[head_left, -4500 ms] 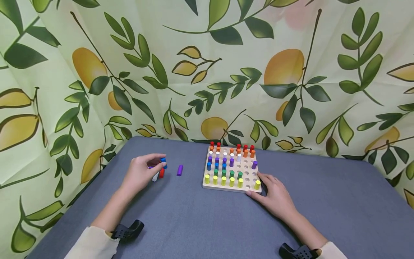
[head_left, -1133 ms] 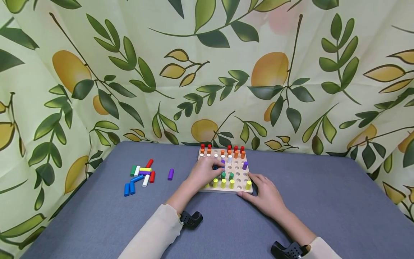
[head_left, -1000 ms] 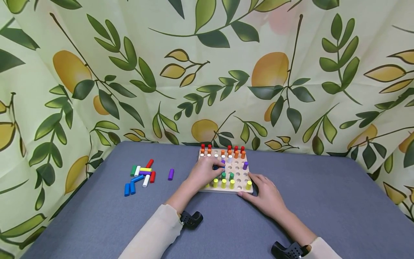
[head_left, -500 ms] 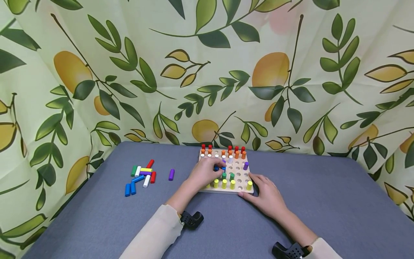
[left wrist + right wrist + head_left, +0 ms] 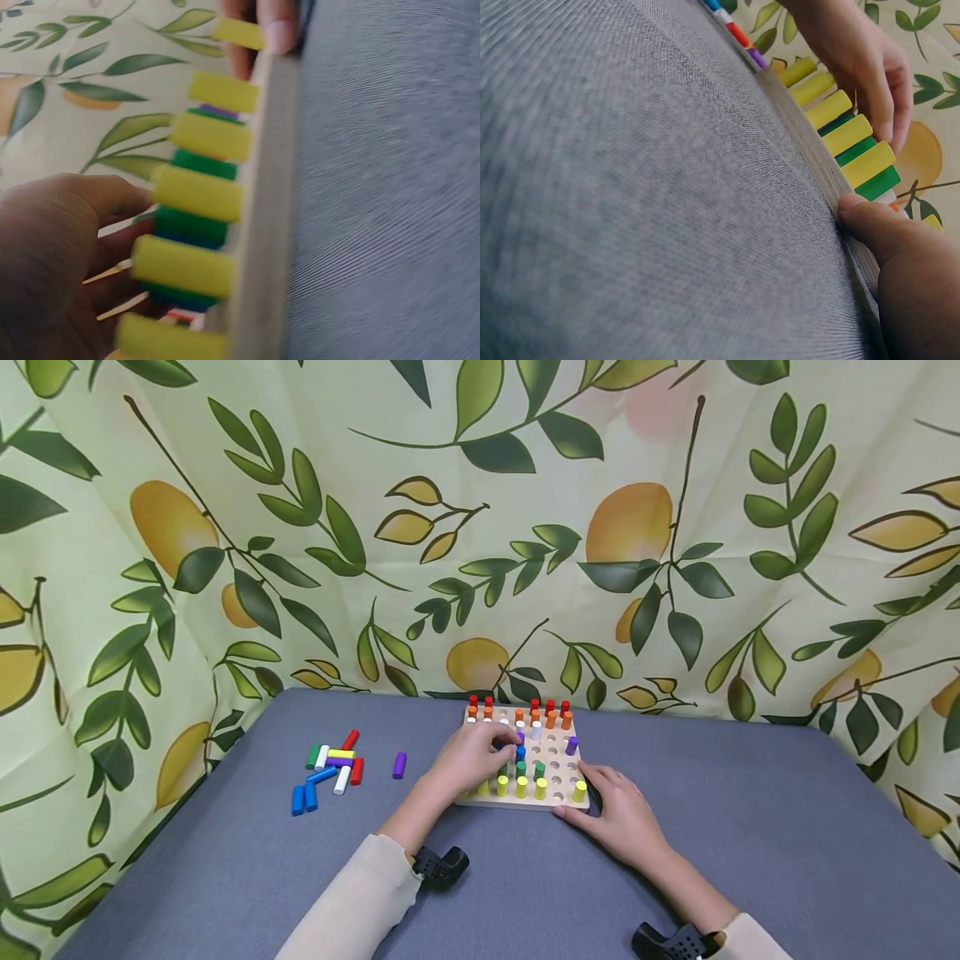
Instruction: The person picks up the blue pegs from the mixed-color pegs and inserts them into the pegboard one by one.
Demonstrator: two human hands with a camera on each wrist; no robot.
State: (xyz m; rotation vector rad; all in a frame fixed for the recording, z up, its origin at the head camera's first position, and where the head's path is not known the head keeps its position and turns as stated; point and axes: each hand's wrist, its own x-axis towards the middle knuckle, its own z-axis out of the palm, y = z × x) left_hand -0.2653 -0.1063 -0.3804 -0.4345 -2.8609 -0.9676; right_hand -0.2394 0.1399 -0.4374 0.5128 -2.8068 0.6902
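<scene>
A wooden pegboard (image 5: 556,764) with rows of coloured pegs lies on the table. Over its left half is my left hand (image 5: 471,758), thumb and index fingertip just left of a blue peg (image 5: 521,754) that stands in the board; no peg shows between them. This hand hides part of the purple, blue and green rows. My right hand (image 5: 618,814) holds the board's near right corner, thumb on the front edge and fingers along the right side. In the right wrist view, the thumb (image 5: 870,217) presses the board's edge beside the yellow pegs (image 5: 847,135).
Left of the board lies a loose group of pegs: blue (image 5: 297,800), white (image 5: 342,780), red (image 5: 357,771), green (image 5: 312,756), yellow (image 5: 341,754) and purple. One purple peg (image 5: 400,766) lies apart, nearer the board. A leaf-patterned cloth (image 5: 480,527) hangs behind the table.
From the loose pegs my left hand brought a blue peg to the board, where it now stands in the blue row. Lately the fingers shifted slightly left off it. The right hand kept its hold.
</scene>
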